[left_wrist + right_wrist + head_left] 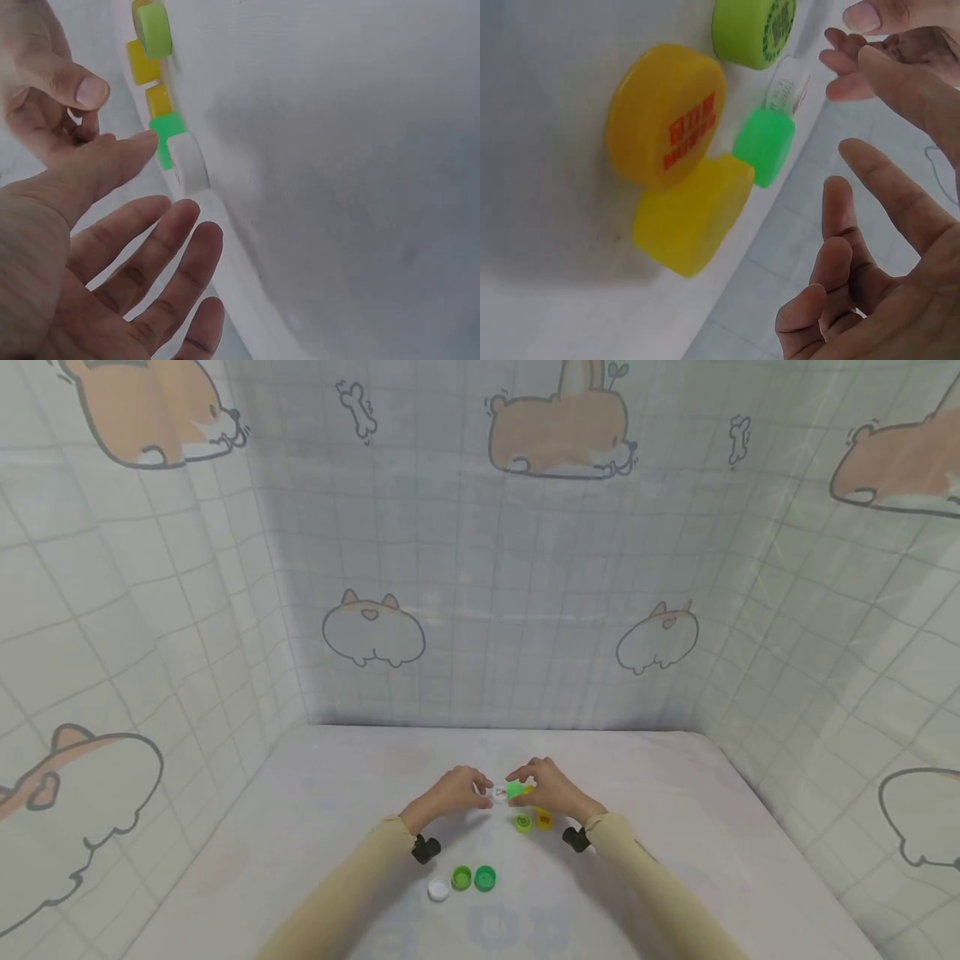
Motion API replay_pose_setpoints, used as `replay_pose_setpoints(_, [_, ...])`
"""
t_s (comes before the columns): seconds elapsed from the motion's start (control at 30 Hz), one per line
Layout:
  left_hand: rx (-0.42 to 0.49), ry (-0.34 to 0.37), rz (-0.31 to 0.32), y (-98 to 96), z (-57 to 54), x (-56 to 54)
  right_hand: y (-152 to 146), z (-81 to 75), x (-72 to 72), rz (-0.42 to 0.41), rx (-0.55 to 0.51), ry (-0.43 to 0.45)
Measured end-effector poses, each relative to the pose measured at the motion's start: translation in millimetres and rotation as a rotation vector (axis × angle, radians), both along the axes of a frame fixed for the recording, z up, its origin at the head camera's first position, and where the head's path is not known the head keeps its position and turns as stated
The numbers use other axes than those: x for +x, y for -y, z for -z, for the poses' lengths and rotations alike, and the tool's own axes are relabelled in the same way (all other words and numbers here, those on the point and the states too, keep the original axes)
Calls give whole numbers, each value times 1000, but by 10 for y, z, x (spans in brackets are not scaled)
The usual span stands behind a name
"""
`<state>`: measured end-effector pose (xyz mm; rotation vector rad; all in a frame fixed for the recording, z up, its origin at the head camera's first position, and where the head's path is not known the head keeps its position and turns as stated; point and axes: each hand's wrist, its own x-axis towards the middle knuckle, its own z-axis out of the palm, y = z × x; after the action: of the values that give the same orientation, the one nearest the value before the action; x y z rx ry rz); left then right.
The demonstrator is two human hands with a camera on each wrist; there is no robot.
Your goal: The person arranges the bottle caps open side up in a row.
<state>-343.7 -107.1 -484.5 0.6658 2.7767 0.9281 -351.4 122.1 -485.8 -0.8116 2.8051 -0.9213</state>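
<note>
Landmark: white round printed plastic cap [499, 793], on the table between the hands, printed face up; probably set so for the print to show.

Left hand [453, 791]: just left of the white cap, thumb and fingers loosely spread, nothing grasped; fingertip contact cannot be told.

Right hand [553, 787]: to the right, fingers relaxed and bent a little, palm holding nothing. The two hands seem to frame the cap from both sides, perhaps to steady or align it.

Bright green plastic cap [515, 789]: just right of the white cap. Yellow plastic cap [694, 214]: farther right, partly hidden by the right hand in the head view; a second yellow piece [144, 61] seems present.

Lime-green round cap with dark print [522, 822] and orange round cap with red print [543, 820]: nearer the person than the white cap, to its right, under the reach of the right arm.

White plain cap [438, 889], olive-green cap [461, 877], deep green cap [485, 877]: well apart from the landmark, nearer the person, side by side, seemingly hollow side up.

Obstruction: black wrist device [577, 838], right of and nearer the person than the landmark.
</note>
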Motion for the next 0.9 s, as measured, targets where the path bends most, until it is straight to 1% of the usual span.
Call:
replay_pose_setpoints(0.13, [-31, -4, -16, -39, -5, 13, 53, 5, -1, -22, -2, -15])
replay_pose_setpoints(0.27, [-37, -11, -20, -66, 21, 14, 112, 27, -2, -15, 24, -15])
replay_pose_setpoints(0.4, [-21, -1, -17, -86, 56, 23, 162, 58, 4, 1, 67, 2])
replay_pose_setpoints(0.5, [-11, -1, -22, -99, 74, 34, 190, 89, 9, 17, 78, 4])
replay_pose_setpoints(0.63, [1, -20, -26, -109, 84, 50, 232, 123, 17, 36, 63, -14])
replay_pose_setpoints(0.73, [10, -28, -28, -116, 98, 59, 264, 143, 34, 51, 45, -10])
replay_pose_setpoints(0.9, [37, -6, -45, -120, 136, 74, 296, 183, 65, 80, 44, -5])
